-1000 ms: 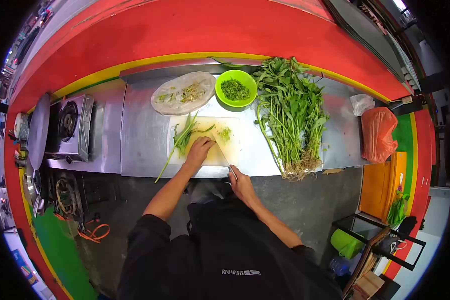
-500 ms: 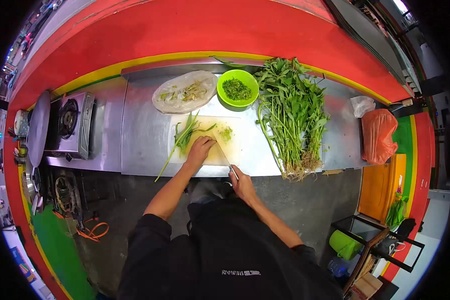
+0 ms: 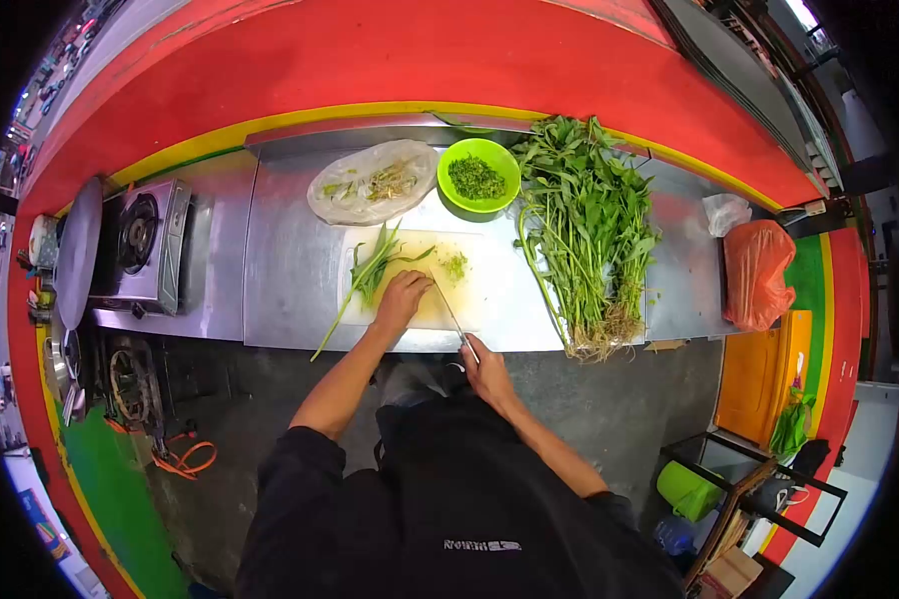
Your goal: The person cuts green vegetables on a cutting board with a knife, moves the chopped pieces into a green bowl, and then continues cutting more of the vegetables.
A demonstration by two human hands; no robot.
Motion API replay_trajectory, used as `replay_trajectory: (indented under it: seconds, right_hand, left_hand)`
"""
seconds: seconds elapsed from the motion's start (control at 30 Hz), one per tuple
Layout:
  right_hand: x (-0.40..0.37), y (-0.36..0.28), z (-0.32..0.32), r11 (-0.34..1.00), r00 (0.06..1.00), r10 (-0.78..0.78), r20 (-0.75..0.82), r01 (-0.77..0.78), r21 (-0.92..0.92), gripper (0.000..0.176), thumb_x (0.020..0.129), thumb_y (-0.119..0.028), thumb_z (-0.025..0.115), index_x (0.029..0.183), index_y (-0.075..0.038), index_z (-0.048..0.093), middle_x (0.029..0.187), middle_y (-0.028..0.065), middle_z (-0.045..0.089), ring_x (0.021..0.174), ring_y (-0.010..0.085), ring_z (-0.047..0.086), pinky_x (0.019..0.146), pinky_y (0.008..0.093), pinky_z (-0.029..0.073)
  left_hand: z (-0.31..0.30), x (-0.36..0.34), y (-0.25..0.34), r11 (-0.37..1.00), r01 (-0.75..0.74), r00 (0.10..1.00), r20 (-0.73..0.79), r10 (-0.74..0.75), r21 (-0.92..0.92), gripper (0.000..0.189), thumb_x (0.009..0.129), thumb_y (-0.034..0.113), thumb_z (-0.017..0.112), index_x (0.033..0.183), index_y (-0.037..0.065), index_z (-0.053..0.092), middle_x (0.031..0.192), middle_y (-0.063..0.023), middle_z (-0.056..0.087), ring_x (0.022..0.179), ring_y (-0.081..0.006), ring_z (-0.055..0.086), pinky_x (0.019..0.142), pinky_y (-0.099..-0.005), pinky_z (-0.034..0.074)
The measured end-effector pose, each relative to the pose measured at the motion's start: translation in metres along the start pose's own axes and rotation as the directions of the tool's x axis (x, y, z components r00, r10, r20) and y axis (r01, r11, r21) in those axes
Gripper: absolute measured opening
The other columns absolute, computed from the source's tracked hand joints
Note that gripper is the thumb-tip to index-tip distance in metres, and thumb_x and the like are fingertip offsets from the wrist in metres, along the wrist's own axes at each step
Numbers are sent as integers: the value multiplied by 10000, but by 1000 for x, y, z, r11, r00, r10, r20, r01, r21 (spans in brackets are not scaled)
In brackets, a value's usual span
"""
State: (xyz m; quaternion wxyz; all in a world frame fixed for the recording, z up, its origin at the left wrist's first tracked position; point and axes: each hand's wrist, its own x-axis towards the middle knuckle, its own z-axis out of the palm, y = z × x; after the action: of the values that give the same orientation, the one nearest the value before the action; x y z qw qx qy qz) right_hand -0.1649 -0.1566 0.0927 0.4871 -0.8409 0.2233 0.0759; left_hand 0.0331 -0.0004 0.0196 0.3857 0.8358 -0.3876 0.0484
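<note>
My left hand (image 3: 404,298) is closed with fingertips bent down on the cutting board (image 3: 449,317), beside the knife edge. It seems to pinch green stalks (image 3: 370,268), whose long leaves spread out to its left; the part under the fingers is hidden. In my right hand (image 3: 487,369) is the handle of a kitchen knife (image 3: 449,311), its blade slanting up and left to the left fingertips. Finely chopped greens (image 3: 455,266) lie in a small heap on the board, just past the knife tip.
Behind the board stand a lime-green bowl (image 3: 512,192) of chopped greens and a plastic bag (image 3: 350,208) with trimmings on it. A large bunch of leafy greens (image 3: 584,240) with roots lies to the right. A gas stove (image 3: 150,245) is far left, an orange-red bag (image 3: 757,275) far right.
The whole view has shifted very slightly. Both hands and the knife keep almost the same place over the board, and the heap of chopped greens looks much the same.
</note>
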Motion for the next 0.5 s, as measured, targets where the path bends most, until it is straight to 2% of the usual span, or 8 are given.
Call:
replay_trajectory:
  seconds: [0.03,0.3,0.37,0.4,0.5]
  right_hand:
    - [1,-3,-1,1000,1000,15,13,-15,-25,405,1043,-280,550,1363,-37,602,957,361,677,973,544,653,829,559,529]
    - [8,0,8,1000,1000,-2,-2,2,12,414,1047,-289,545,1367,-33,602,964,363,675,966,531,669,829,550,527]
    - [2,6,7,1000,1000,12,-17,-12,2,375,1045,-277,559,1347,-65,627,823,273,693,746,405,717,676,475,519]
    - [-1,7,7,1000,1000,3,-23,-3,29,369,1049,-275,558,1348,-70,627,808,256,691,717,373,717,657,449,513]
    - [-4,8,5,1000,999,-10,-34,11,15,368,1051,-271,559,1353,-72,623,805,259,689,714,364,717,659,448,511]
  left_hand:
    - [0,0,1,1000,-4,1000,-6,4,-7,160,839,38,733,999,38,731,976,-103,676,899,-318,634,807,-422,520]
    - [0,-3,3,999,-1,1000,-23,2,52,162,852,50,724,1014,46,733,956,-101,659,891,-320,627,786,-425,510]
    - [0,-5,2,998,14,1000,5,-14,57,197,854,73,701,1048,70,740,983,-80,663,939,-288,630,812,-415,504]
    - [0,-5,1,998,29,999,20,-30,53,201,861,70,687,1056,69,738,992,-82,668,945,-294,630,823,-419,507]
    - [2,-5,-1,1000,29,999,16,-29,11,190,871,72,673,1047,67,742,995,-83,669,948,-296,630,826,-419,506]
